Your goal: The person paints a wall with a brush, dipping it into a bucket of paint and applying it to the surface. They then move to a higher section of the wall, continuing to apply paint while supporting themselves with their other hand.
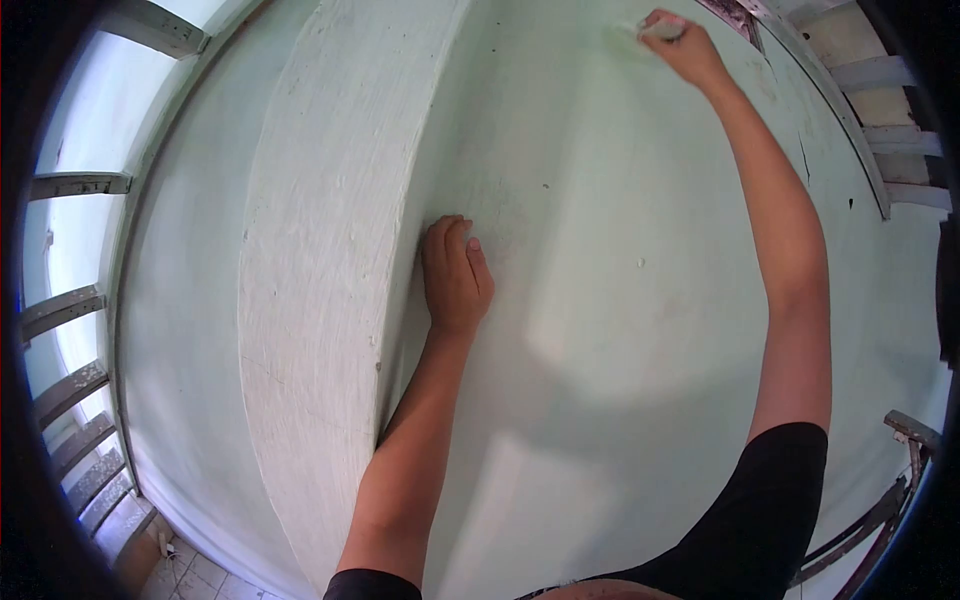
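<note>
My right hand (pixel 688 48) is raised high against the pale green wall (pixel 620 330), its fingers closed on a small whitish piece (pixel 660 31). Blur and the fingers hide what kind of thing this piece is. Lower and to the left, my left hand (pixel 458 275) rests where the wall meets the side of the white pillar (pixel 325 230). Its fingers lie together, slightly bent, with the thumb apart, and I see nothing held in them.
A slatted window (pixel 75 300) lines the left side, with floor tiles (pixel 200 578) below it. At the upper right are more slats (pixel 880 75) and a crack in the wall (pixel 803 158). Curved dark bars of a piece of furniture (pixel 868 520) stand at the lower right.
</note>
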A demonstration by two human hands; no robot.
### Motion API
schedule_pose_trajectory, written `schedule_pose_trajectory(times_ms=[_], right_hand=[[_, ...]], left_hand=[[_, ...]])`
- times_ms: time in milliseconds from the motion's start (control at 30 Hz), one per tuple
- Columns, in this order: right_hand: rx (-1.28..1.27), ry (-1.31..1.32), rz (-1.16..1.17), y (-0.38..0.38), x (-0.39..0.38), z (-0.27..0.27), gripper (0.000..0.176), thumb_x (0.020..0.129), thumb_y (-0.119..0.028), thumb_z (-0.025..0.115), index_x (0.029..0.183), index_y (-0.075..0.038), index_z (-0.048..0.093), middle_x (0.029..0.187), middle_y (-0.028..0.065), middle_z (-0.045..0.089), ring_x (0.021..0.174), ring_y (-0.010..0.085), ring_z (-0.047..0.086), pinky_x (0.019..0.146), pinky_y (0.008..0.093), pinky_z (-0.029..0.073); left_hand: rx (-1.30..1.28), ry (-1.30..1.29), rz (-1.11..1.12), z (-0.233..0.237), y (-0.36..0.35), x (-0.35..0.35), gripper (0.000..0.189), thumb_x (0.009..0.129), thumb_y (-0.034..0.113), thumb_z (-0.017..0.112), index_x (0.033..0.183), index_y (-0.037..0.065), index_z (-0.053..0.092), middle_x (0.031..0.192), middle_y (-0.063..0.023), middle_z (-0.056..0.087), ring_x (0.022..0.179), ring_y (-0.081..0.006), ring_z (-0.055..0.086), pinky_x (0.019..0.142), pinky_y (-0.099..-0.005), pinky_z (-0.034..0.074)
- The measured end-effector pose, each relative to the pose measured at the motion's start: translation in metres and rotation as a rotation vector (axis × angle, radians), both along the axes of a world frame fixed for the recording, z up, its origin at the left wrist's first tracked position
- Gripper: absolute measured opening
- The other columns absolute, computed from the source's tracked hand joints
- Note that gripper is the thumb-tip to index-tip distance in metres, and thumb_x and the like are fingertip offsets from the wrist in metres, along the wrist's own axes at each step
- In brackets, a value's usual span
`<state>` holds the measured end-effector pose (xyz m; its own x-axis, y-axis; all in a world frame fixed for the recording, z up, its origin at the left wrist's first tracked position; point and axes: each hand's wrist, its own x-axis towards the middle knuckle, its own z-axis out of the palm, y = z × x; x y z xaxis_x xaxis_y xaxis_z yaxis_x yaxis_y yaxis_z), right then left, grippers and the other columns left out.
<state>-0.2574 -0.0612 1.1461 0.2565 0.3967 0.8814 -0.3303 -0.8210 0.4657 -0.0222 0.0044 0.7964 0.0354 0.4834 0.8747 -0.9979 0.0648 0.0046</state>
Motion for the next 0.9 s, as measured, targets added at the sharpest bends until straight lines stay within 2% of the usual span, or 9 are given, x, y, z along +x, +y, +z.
schedule_pose_trajectory(times_ms=[100,200,300,400,467,533,600,700,900], right_hand=[[0.190,-0.239,-0.024,0.060,0.003,-0.005,0.020,0.080,-0.016,0.066,0.094,-0.003,0.062,0.087,0.0066,0.065,0.076,0.0152,0.059,0.073,0.0291,0.047],[0.115,-0.264,0.138,0.047,0.014,0.021,0.021,0.079,-0.014,0.067,0.096,-0.003,0.064,0.090,0.0073,0.065,0.080,0.0173,0.060,0.075,0.0298,0.047],[0.159,-0.123,0.095,0.009,0.028,0.059,0.022,0.078,-0.013,0.068,0.097,-0.003,0.065,0.092,0.0090,0.066,0.085,0.0195,0.061,0.080,0.0310,0.047],[-0.053,-0.152,0.171,-0.029,0.046,0.056,0.026,0.077,-0.027,0.065,0.098,-0.012,0.066,0.079,0.0085,0.065,0.069,0.0185,0.059,0.069,0.0296,0.046],[0.048,-0.016,0.116,-0.036,0.050,0.022,0.023,0.080,-0.016,0.064,0.102,-0.009,0.067,0.093,0.0072,0.067,0.084,0.0146,0.062,0.076,0.0273,0.047],[-0.020,0.170,0.175,-0.056,0.045,-0.034,0.021,0.079,-0.008,0.064,0.100,-0.007,0.066,0.092,0.0054,0.068,0.086,0.0141,0.062,0.080,0.0262,0.047],[0.015,0.280,0.047,-0.020,0.018,-0.109,0.021,0.078,-0.003,0.064,0.099,-0.005,0.066,0.094,0.0039,0.068,0.086,0.0106,0.060,0.080,0.0252,0.047],[0.090,0.364,0.182,-0.021,0.000,-0.113,0.021,0.078,-0.016,0.068,0.096,-0.006,0.067,0.089,0.0037,0.068,0.080,0.0119,0.061,0.077,0.0271,0.048],[-0.072,-0.055,0.119,-0.006,0.024,0.029,0.024,0.079,-0.025,0.067,0.097,-0.009,0.068,0.086,0.0048,0.068,0.076,0.0103,0.061,0.071,0.0262,0.048]], left_hand=[[0.012,-0.001,0.023,0.000,0.002,-0.001,0.020,0.086,0.008,0.044,0.102,-0.004,0.050,0.105,-0.0198,0.052,0.099,-0.0356,0.050,0.087,-0.0436,0.039],[0.000,-0.008,0.033,0.000,-0.001,0.001,0.020,0.086,0.007,0.044,0.102,-0.004,0.050,0.105,-0.0198,0.052,0.099,-0.0356,0.050,0.087,-0.0433,0.039],[-0.003,-0.014,0.045,0.000,-0.001,0.000,0.020,0.085,0.007,0.045,0.101,-0.004,0.050,0.105,-0.0197,0.052,0.099,-0.0357,0.050,0.087,-0.0432,0.039],[0.027,-0.002,0.032,0.000,0.000,0.000,0.020,0.085,0.006,0.045,0.101,-0.004,0.050,0.104,-0.0195,0.052,0.099,-0.0358,0.050,0.087,-0.0436,0.039],[0.015,0.002,0.039,-0.002,0.000,-0.001,0.019,0.085,0.006,0.045,0.101,-0.004,0.050,0.104,-0.0195,0.052,0.098,-0.0358,0.050,0.087,-0.0438,0.039],[-0.007,-0.007,0.046,0.002,0.001,-0.002,0.019,0.085,0.006,0.046,0.100,-0.004,0.050,0.103,-0.0195,0.052,0.098,-0.0358,0.050,0.087,-0.0439,0.039],[0.001,-0.006,0.036,0.000,0.002,-0.003,0.018,0.084,0.006,0.046,0.099,-0.003,0.050,0.103,-0.0193,0.052,0.098,-0.0358,0.049,0.087,-0.0440,0.039],[0.009,0.007,0.030,0.000,0.001,-0.003,0.020,0.086,0.007,0.044,0.102,-0.002,0.051,0.106,-0.0190,0.052,0.100,-0.0350,0.049,0.089,-0.0429,0.038],[-0.008,-0.019,0.049,-0.002,0.000,-0.001,0.018,0.082,0.005,0.048,0.098,-0.003,0.050,0.103,-0.0192,0.052,0.098,-0.0353,0.050,0.087,-0.0436,0.040]])
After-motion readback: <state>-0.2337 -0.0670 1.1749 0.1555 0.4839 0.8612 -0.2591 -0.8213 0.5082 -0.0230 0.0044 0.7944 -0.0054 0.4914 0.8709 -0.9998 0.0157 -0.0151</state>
